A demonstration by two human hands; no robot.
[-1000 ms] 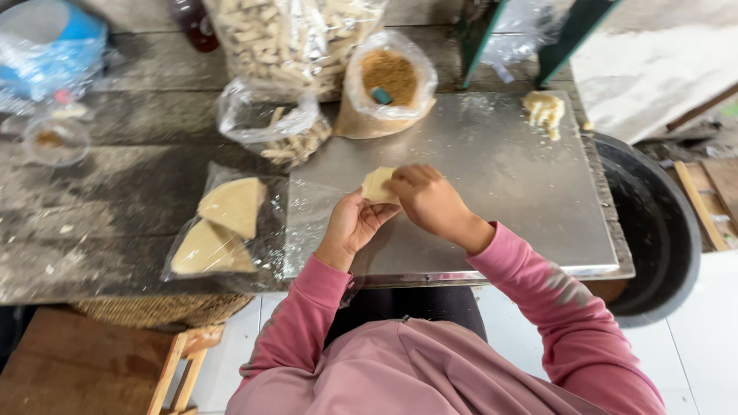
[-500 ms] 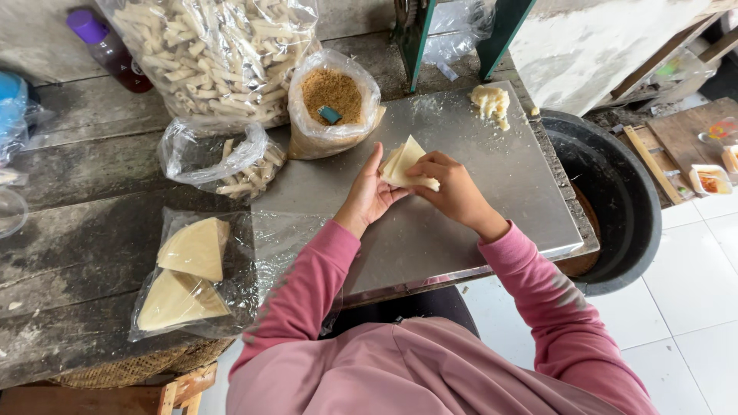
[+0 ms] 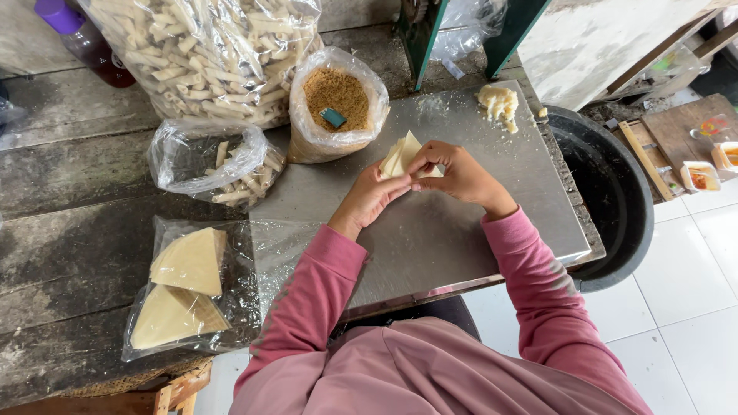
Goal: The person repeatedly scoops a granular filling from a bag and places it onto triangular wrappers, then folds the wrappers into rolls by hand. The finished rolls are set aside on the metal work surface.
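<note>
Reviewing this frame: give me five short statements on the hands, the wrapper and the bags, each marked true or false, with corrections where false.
1. Both hands, the left hand and the right hand, hold the pale dough wrapper. True.
2. The bag of brown crumbs has a small teal scoop in it. True.
3. The stacked triangular wrappers in plastic lie on the metal sheet. False: they lie on the dark wooden table, to the left of the sheet.
4. The lump of pale dough sits at the near edge of the sheet. False: it is at the far right corner.
5. The large bag of rolled pieces stands at the far side of the table. True.
</note>
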